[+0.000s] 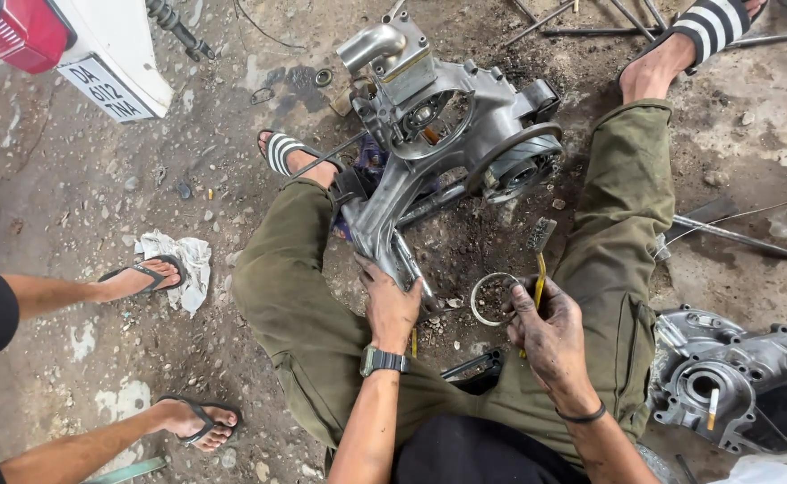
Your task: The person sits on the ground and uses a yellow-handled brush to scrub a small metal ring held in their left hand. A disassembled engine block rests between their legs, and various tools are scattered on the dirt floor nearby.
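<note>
While the left hand (389, 305) presses flat with curled fingers on the lower end of a grey engine casing (438, 143), the right hand (550, 333) closes around the yellow handle of a small wire brush (540, 242), bristles pointing up. The casing lies tilted on the oily ground between the person's olive-trousered legs, its round opening and drum toward the far side. A metal ring (492, 298) rests just beside the right hand's fingers. A second casing cover (725, 376) lies at the right, a crumpled rag (178, 260) at the left near another person's sandalled feet (147, 276).
</note>
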